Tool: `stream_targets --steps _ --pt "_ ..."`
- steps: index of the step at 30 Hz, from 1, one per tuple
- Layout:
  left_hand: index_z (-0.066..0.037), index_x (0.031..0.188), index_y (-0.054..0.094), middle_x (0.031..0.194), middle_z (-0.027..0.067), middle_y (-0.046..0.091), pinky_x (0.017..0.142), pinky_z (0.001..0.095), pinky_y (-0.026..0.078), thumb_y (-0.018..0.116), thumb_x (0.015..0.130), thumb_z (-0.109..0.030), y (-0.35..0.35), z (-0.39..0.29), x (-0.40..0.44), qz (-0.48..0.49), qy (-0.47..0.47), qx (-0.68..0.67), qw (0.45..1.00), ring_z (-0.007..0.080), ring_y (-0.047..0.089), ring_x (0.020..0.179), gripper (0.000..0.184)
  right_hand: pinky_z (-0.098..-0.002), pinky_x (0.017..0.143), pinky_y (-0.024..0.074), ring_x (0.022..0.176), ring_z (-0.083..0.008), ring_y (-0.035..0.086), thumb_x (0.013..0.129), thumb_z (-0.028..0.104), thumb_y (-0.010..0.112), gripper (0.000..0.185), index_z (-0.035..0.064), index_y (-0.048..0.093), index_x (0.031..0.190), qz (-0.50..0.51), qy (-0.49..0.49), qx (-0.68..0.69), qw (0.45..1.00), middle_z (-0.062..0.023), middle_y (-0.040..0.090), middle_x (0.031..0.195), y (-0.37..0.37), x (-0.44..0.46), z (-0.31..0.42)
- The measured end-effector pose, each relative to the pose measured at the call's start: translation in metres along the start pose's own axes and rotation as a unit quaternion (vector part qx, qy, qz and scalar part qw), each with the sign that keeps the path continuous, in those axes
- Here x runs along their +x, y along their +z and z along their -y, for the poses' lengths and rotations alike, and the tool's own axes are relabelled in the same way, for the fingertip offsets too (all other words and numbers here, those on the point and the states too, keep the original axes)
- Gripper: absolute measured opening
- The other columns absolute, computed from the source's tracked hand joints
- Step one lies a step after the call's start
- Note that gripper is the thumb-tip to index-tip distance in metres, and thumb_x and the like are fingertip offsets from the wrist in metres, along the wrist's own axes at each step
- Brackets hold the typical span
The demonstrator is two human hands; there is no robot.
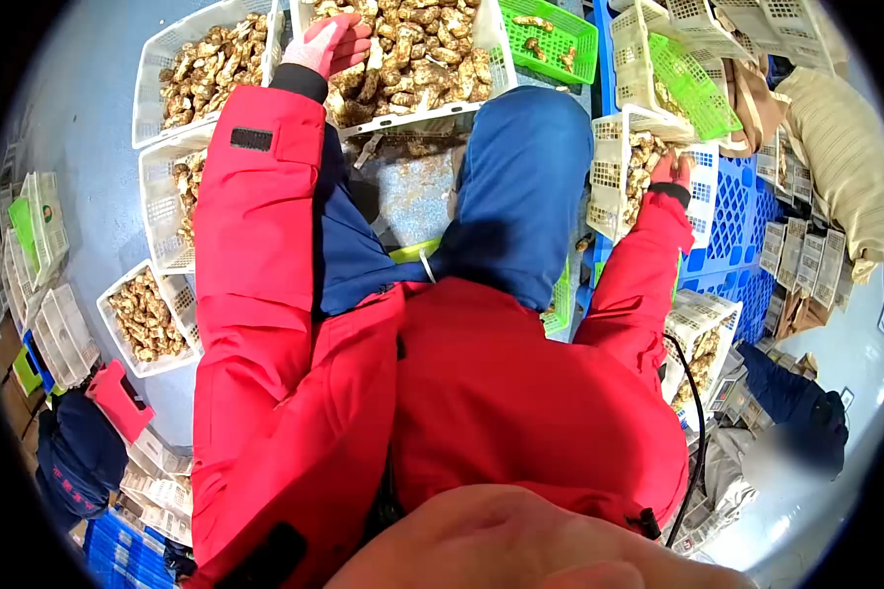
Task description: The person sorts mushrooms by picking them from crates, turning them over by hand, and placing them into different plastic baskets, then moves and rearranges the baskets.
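My left hand (329,44), in a pale glove with bare fingers showing, reaches over the left edge of a large white crate (508,61) heaped with brown-and-white mushrooms (417,59). Its fingers are stretched out and nothing shows in them. On the right, my right hand (670,169) is at a white basket (607,177) with mushrooms inside. Those fingers are small and partly hidden, so their grip cannot be made out.
More white crates of mushrooms (147,319) stand on the left. A green basket (579,37) with a few mushrooms is at the top. Blue pallets (734,211) lie on the right. Other people (79,452) are at the lower left and lower right.
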State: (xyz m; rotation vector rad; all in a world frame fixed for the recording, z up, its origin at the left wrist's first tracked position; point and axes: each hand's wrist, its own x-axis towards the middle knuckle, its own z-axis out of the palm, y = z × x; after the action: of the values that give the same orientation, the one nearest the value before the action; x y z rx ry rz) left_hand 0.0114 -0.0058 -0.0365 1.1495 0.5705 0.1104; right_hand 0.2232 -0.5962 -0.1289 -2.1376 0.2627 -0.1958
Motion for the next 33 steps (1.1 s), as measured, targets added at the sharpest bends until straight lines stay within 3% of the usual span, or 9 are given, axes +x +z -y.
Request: stream_targets --steps 4,10,13,15,18,23,25,26,33 --pt "-0.005 0.113 0.046 0.105 0.0105 0.056 0.079 0.0288 0.045 0.048 0.084 -0.035 -0.004 0.0 0.0 0.014 0.001 -0.01 1.0 0.0182 0.056 0.093 0.042 -0.0409 0.095 0.0286 0.115 -0.0192 0.037 0.086 0.034 0.04 0.047 0.0085 0.035 0.125 0.008 0.222 0.721 0.656 -0.0041 0.037 0.129 -0.013 0.04 -0.088" --pt "-0.005 0.113 0.046 0.106 0.011 0.055 0.079 0.0282 0.045 0.046 0.084 -0.036 0.001 0.004 0.001 0.013 0.0 0.025 1.0 0.0175 0.055 0.092 0.042 -0.019 0.045 0.0424 0.065 -0.0148 0.059 0.084 0.021 0.047 0.031 0.0097 0.049 0.113 0.455 0.166 0.164 0.86 -0.0171 0.06 0.093 0.166 -0.047 0.201" --pt "-0.005 0.113 0.046 0.104 0.0105 0.056 0.077 0.0286 0.045 0.047 0.083 -0.038 0.0 0.006 0.005 0.025 -0.012 0.035 0.999 0.0177 0.057 0.09 0.044 -0.0222 0.041 0.0378 0.06 -0.0101 0.059 0.079 0.034 0.051 0.043 0.0089 0.049 0.114 0.605 -0.021 -0.184 0.775 -0.0091 0.062 0.081 0.261 -0.076 0.234" --pt "-0.005 0.113 0.046 0.104 0.0103 0.056 0.077 0.0288 0.046 0.047 0.083 -0.039 -0.001 0.008 0.004 0.026 -0.015 0.039 0.999 0.0179 0.057 0.089 0.045 -0.0329 0.058 0.0466 0.072 -0.0182 0.061 0.076 0.034 0.053 0.042 0.0078 0.052 0.109 0.502 -0.291 -0.512 0.633 -0.0083 0.063 0.086 0.331 -0.071 0.214" --pt "-0.004 0.11 0.048 0.099 0.0093 0.058 0.071 0.0266 0.046 0.049 0.083 -0.036 0.004 0.009 0.007 0.003 -0.029 0.04 0.999 0.017 0.058 0.085 0.042 -0.0365 0.076 0.0438 0.086 -0.0214 0.058 0.072 0.034 0.056 0.036 0.0106 0.06 0.099 0.484 -0.381 -0.621 0.485 -0.0066 0.061 0.097 0.436 -0.066 0.114" --pt "-0.005 0.113 0.046 0.101 0.0094 0.057 0.073 0.027 0.045 0.047 0.084 -0.037 0.007 0.008 0.009 0.017 -0.038 0.064 0.997 0.0177 0.057 0.089 0.044 -0.035 0.072 0.0472 0.079 -0.0256 0.06 0.068 0.031 0.053 0.033 0.0024 0.064 0.083 0.4 -0.482 -0.594 0.506 -0.0135 0.062 0.087 0.367 -0.089 0.198" --pt "-0.005 0.113 0.046 0.102 0.0081 0.057 0.073 0.0264 0.045 0.046 0.086 -0.031 0.011 0.004 0.005 0.028 -0.035 0.038 0.998 0.0159 0.057 0.088 0.038 -0.0306 0.061 0.0483 0.067 -0.0192 0.061 0.067 0.029 0.057 0.032 0.0042 0.063 0.086 0.474 -0.312 -0.418 0.709 -0.0122 0.063 0.079 0.33 -0.082 0.232" --pt "-0.005 0.113 0.047 0.102 0.0078 0.057 0.072 0.0256 0.046 0.047 0.086 -0.029 0.011 0.007 0.006 0.042 -0.028 0.028 0.998 0.0153 0.057 0.087 0.036 -0.0217 0.052 0.0452 0.062 -0.01 0.059 0.074 0.023 0.056 0.027 0.0074 0.059 0.097 0.61 -0.044 -0.142 0.778 -0.0074 0.062 0.076 0.311 -0.078 0.239" --pt "-0.003 0.111 0.046 0.097 0.0104 0.057 0.066 0.0236 0.047 0.048 0.084 -0.035 0.074 0.002 -0.007 0.137 -0.1 -0.029 0.985 0.0142 0.057 0.081 0.042 -0.021 0.066 0.0447 0.077 -0.009 0.057 0.084 0.028 0.051 0.046 0.0099 0.039 0.124 0.717 -0.029 0.221 0.661 0.0003 0.054 0.084 0.226 -0.107 0.301"
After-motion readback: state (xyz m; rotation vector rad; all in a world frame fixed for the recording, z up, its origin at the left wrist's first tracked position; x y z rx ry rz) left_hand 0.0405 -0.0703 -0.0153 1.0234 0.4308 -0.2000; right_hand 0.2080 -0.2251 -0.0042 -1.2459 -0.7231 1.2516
